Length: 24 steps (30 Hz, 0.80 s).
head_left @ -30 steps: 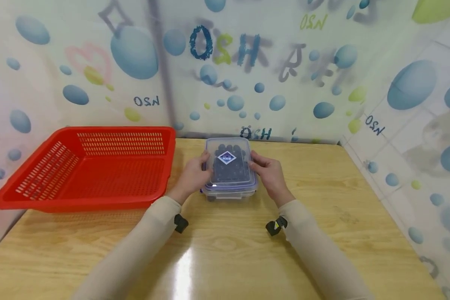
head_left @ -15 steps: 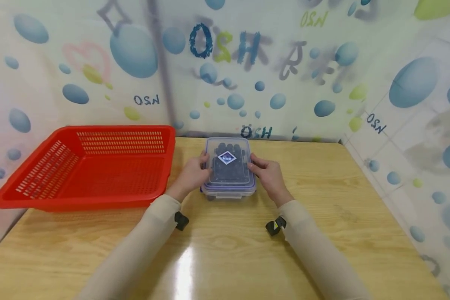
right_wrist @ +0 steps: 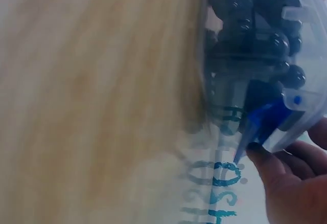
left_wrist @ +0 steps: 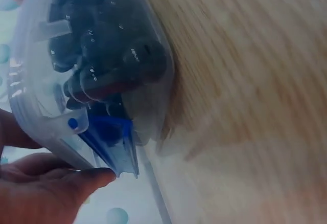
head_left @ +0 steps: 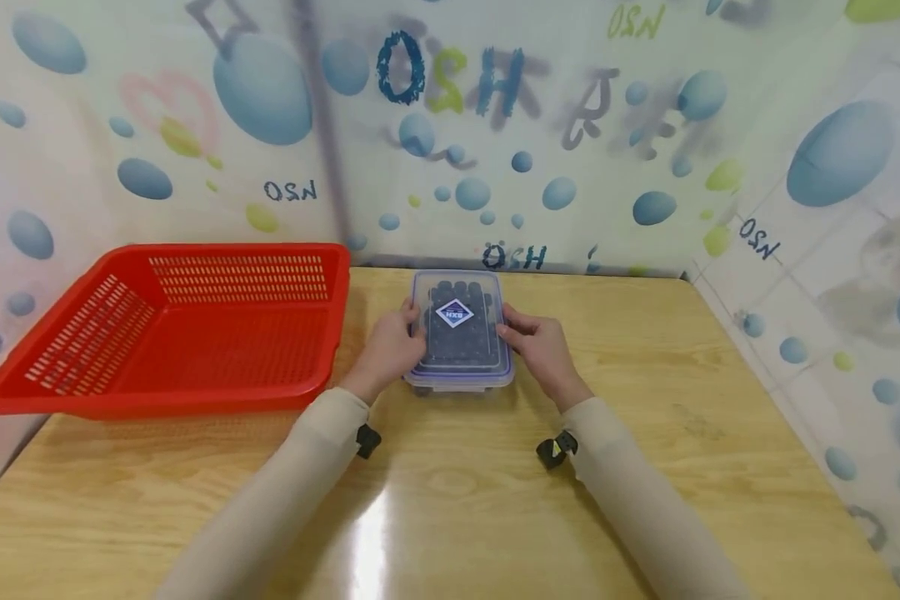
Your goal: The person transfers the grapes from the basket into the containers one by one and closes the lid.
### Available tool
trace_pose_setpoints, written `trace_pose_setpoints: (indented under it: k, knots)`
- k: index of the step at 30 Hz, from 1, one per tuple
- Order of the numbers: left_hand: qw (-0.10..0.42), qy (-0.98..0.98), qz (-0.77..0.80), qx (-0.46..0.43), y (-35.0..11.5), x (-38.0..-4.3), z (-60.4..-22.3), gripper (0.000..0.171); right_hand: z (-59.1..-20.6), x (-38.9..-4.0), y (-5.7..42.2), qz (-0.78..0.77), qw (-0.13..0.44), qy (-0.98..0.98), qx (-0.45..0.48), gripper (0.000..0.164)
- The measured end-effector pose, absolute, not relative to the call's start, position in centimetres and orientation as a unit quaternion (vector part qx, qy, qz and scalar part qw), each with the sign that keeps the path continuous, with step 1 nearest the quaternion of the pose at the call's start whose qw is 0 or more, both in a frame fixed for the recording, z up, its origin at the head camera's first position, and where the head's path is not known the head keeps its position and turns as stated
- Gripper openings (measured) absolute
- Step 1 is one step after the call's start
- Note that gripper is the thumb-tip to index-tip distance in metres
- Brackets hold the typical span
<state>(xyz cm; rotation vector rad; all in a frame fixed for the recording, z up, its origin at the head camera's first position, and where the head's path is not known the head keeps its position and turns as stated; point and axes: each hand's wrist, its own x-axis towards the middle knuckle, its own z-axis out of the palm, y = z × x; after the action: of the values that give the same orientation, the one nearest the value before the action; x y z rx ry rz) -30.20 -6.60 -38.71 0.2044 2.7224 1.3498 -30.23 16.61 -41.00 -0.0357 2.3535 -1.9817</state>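
A clear plastic food container (head_left: 461, 333) with a purple-edged lid and a diamond-shaped sticker (head_left: 454, 313) stands on the table. Dark, glossy, round pieces that look like grapes (left_wrist: 102, 35) fill it. My left hand (head_left: 387, 350) grips its left side, and my right hand (head_left: 542, 348) grips its right side. In the left wrist view, a fingertip touches a blue side latch (left_wrist: 110, 137) that sticks out from the wall. The right wrist view shows another blue latch (right_wrist: 265, 121) angled outward, with a fingertip against it. Fingers behind the container are partly hidden.
A red plastic basket (head_left: 217, 350) with slotted walls stands to the left of the container. The wooden table (head_left: 465, 492) reaches back to a wall covering (head_left: 607, 200) printed with bubbles and letters.
The head view has tipped slightly downward. Both hands stay at the container's sides; the purple band along the lid's front edge looks thinner than before.
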Motion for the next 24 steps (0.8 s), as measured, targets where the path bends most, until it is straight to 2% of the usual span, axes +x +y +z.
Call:
trace_pose_setpoints:
  k: [3, 6, 12, 16, 20, 24]
  knots:
    - [0.021, 0.898, 0.437, 0.041, -6.48, -30.42, -38.61, 0.050, -40.70, -30.29, 16.48, -0.615, 0.027, 0.788, -0.009, 0.045]
    - [0.015, 0.892, 0.451, 0.017, -6.35, -30.46, -38.62, 0.052, -40.61, -30.21, 16.43, -0.591, 0.034, 0.806, 0.001, 0.049]
    - [0.047, 0.859, 0.506, -0.058, -6.32, -30.08, -38.84, 0.064, -40.79, -30.37, 16.86, -0.629, 0.090, 0.771, 0.044, 0.068]
    - [0.059, 0.844, 0.524, -0.095, -6.32, -29.80, -39.00, 0.068, -40.97, -30.53, 17.08, -0.667, 0.125, 0.732, 0.070, 0.072]
    - [0.056, 0.838, 0.535, -0.095, -6.31, -29.70, -39.07, 0.068, -40.70, -30.34, 16.73, -0.648, 0.087, 0.753, 0.074, 0.068]
    - [0.058, 0.833, 0.542, -0.093, -6.55, -29.76, -39.10, 0.067, -40.21, -30.17, 16.18, -0.629, 0.059, 0.773, 0.059, 0.058]
